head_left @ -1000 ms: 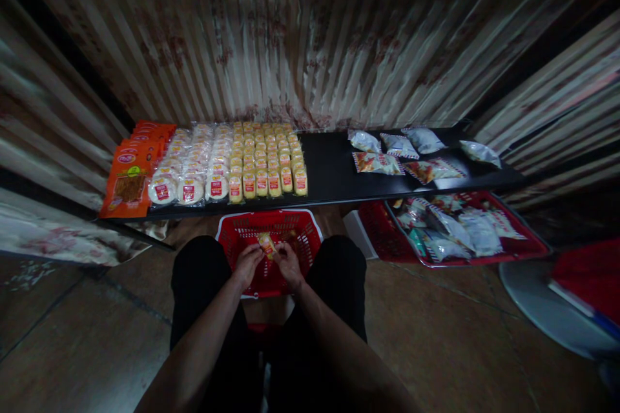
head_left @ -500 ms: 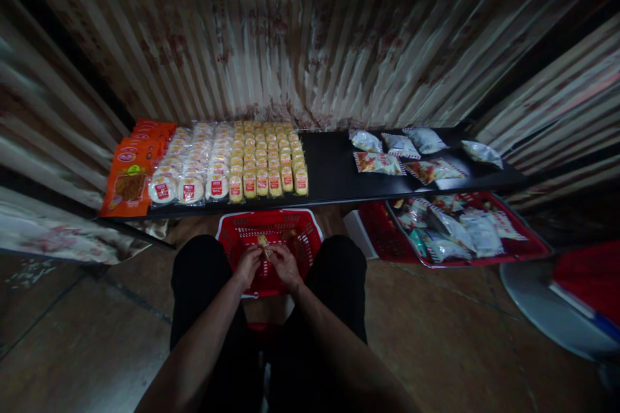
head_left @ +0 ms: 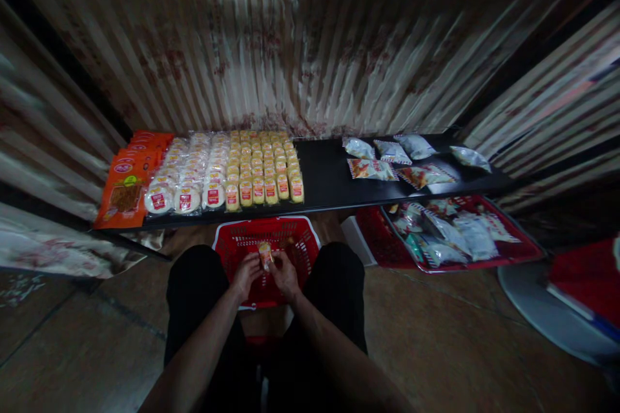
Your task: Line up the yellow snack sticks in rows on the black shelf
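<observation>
My left hand point(head_left: 247, 271) and my right hand point(head_left: 284, 273) are both closed round a small yellow snack packet point(head_left: 265, 254) with a red label, held upright between them. They hover over a red plastic basket point(head_left: 296, 237) that stands between my knees on the floor. Just beyond it a low black shelf point(head_left: 325, 182) carries rows of the same yellow packets point(head_left: 262, 164), round white-wrapped cakes point(head_left: 190, 174) and orange packets point(head_left: 126, 177) at the far left.
Silver and red snack bags point(head_left: 393, 160) lie on the shelf's right half. A second red basket point(head_left: 517, 239) full of snack bags sits under the shelf at the right. A round grey base point(head_left: 542, 310) and a red object point(head_left: 588, 284) lie at the far right. Corrugated metal walls stand behind.
Both hands have turned the yellow packet from tilted to upright above the basket and drawn it slightly toward me. The camera has tilted up a little.
</observation>
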The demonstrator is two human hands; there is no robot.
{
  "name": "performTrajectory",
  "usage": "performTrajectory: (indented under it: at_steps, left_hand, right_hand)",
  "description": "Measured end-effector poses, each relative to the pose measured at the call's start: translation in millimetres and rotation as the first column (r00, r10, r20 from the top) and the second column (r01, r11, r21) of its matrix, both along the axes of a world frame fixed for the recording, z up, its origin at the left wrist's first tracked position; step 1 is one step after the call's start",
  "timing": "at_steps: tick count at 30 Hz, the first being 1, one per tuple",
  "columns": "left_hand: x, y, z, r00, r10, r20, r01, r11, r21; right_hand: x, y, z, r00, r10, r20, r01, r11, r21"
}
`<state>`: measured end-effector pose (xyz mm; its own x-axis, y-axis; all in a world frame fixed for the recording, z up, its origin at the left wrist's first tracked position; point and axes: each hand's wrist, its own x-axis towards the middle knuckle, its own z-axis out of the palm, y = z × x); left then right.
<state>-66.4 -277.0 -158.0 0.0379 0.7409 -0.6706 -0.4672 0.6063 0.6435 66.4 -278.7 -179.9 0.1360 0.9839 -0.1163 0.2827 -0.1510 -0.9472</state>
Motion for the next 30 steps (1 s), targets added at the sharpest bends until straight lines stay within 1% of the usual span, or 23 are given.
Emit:
performTrajectory:
  at_steps: [5,10,14,17,20,22,27,30]
  left_hand:
    - [-1,-1,5.1,0.998,-0.056,-0.041,0.057,0.998,0.026]
    - [-1,-1,12.8,0.996,-0.075,-0.053,0.080,0.991,0.105]
    - [1,0,20.4,0.992,-0.096,-0.080,0.108,0.983,0.152]
    - [5,0,27.1,0.990,-0.085,-0.113,0.103,0.981,0.164]
    - [9,1,32.6,0.981,-0.072,-0.181,0.103,0.980,0.168]
    - [12,2,35.1,0.973,-0.061,-0.224,0.104,0.978,0.183]
    - [23,8,40.6,0.950,-0.015,-0.311,0.104,0.957,0.272]
    - [29,11,46.7,0.938,0.025,-0.345,0.100,0.935,0.341]
  right_hand:
    - [1,0,3.4,1.000,-0.008,-0.008,0.008,1.000,-0.003]
    - [1,0,15.4,0.999,-0.009,-0.044,0.008,1.000,-0.014]
    - [0,0,21.4,0.999,-0.039,-0.001,0.039,0.999,-0.007]
    - [-1,0,20.9,0.998,-0.052,0.028,0.051,0.998,0.026]
    - [-2,1,19.2,0.995,-0.062,0.083,0.059,0.998,0.039]
    - [-2,2,19.1,0.989,-0.082,0.121,0.073,0.995,0.075]
    - [0,4,25.8,0.972,-0.147,0.183,0.100,0.964,0.246]
    - [2,4,33.3,0.963,-0.171,0.209,0.108,0.954,0.281]
